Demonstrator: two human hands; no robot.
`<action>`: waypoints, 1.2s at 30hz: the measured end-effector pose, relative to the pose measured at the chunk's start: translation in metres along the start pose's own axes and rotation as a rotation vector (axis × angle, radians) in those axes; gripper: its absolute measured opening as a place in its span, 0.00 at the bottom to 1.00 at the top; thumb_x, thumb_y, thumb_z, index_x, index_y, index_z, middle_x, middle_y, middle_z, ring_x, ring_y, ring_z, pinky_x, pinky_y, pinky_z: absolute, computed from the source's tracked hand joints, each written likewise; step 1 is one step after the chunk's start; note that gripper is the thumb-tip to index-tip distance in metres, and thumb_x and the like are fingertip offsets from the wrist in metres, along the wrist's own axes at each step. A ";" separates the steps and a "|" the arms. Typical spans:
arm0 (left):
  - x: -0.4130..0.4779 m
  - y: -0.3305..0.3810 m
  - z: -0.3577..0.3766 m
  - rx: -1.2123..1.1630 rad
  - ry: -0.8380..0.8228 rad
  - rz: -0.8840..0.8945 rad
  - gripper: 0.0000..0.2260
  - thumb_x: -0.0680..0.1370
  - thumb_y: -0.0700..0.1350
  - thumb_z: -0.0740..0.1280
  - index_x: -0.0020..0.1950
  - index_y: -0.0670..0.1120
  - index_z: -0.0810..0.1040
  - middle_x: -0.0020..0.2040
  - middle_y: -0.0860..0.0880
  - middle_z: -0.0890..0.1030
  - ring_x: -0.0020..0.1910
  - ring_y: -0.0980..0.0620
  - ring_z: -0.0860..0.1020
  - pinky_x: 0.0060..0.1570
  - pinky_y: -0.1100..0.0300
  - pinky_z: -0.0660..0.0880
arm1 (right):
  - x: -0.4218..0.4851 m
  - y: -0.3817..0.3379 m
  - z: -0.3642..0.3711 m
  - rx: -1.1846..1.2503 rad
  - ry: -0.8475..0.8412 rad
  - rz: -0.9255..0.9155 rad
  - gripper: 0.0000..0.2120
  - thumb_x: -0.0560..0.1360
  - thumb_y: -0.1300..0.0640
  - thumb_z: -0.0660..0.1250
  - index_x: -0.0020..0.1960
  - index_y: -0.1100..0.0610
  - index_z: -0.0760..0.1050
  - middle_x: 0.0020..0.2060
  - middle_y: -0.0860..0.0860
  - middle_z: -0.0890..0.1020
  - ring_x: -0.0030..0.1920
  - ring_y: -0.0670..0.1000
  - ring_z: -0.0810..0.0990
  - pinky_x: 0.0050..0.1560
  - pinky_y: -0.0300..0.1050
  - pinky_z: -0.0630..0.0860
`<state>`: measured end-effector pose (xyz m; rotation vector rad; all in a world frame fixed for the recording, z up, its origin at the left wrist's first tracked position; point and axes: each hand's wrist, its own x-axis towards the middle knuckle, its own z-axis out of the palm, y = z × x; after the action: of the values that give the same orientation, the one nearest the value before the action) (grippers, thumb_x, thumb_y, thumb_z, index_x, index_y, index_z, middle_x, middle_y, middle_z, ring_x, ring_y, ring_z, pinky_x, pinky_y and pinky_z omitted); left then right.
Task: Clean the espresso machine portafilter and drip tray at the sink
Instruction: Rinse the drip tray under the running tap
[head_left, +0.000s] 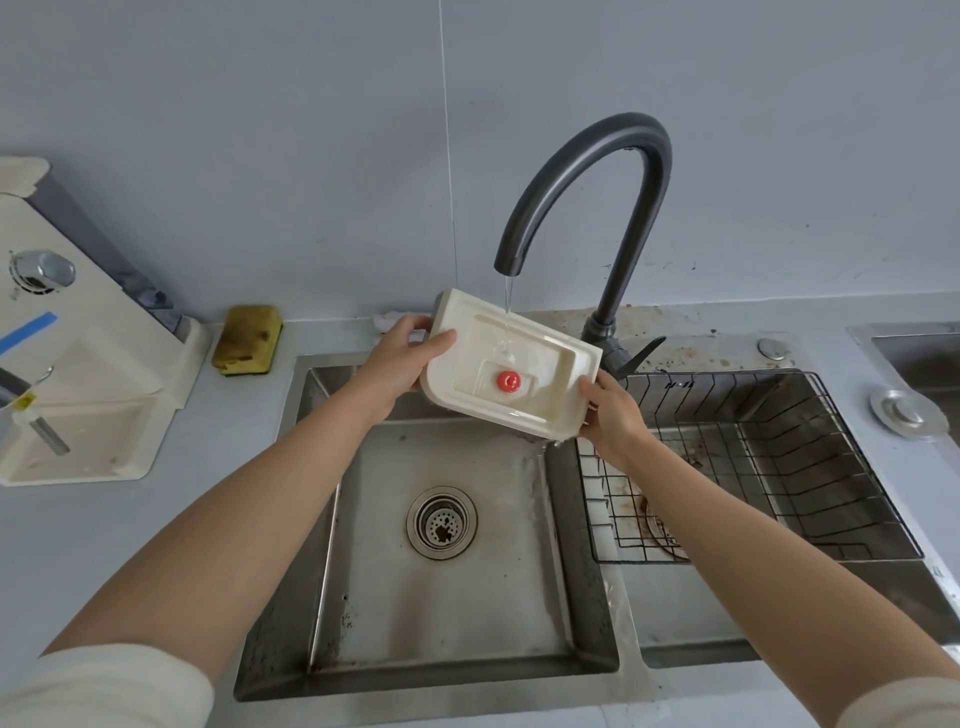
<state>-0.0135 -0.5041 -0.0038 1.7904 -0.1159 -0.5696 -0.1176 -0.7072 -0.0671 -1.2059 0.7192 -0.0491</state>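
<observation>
A cream plastic drip tray (540, 358) with a red float button (508, 381) is held tilted over the left sink basin (457, 571). A thin stream of water from the dark faucet (587, 197) lands inside the tray. My left hand (400, 358) grips the tray's left end, thumb on top. My right hand (610, 415) holds its right lower corner. A metal-handled part, maybe the portafilter (36, 415), rests on the cream espresso machine (88, 364) at the left.
A worn yellow sponge (248, 339) lies on the counter behind the sink's left corner. The right basin holds a black wire rack (753, 457). A metal drain plug (906, 414) lies on the counter at right. The left basin's strainer (441, 522) is open.
</observation>
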 end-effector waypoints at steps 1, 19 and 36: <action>0.001 0.001 0.003 0.004 -0.008 -0.003 0.18 0.78 0.49 0.64 0.65 0.45 0.67 0.57 0.47 0.76 0.55 0.48 0.76 0.49 0.53 0.76 | 0.000 -0.001 -0.002 0.002 0.010 -0.002 0.17 0.81 0.60 0.53 0.69 0.57 0.65 0.58 0.54 0.75 0.59 0.58 0.75 0.62 0.61 0.72; 0.024 0.025 0.025 0.015 -0.058 0.044 0.13 0.78 0.49 0.63 0.62 0.48 0.69 0.57 0.47 0.77 0.54 0.48 0.77 0.55 0.50 0.75 | 0.002 -0.021 -0.016 0.066 0.124 -0.109 0.12 0.81 0.61 0.54 0.61 0.56 0.69 0.46 0.48 0.77 0.53 0.54 0.74 0.59 0.58 0.73; 0.015 -0.001 0.006 -0.117 -0.077 0.010 0.18 0.79 0.45 0.62 0.68 0.45 0.65 0.58 0.46 0.75 0.56 0.48 0.75 0.53 0.52 0.75 | -0.006 -0.022 -0.004 0.034 0.066 -0.147 0.18 0.80 0.63 0.55 0.69 0.57 0.66 0.43 0.47 0.77 0.43 0.48 0.76 0.44 0.46 0.76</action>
<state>-0.0032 -0.5145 -0.0109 1.6542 -0.1414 -0.6260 -0.1173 -0.7164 -0.0455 -1.2276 0.6836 -0.2233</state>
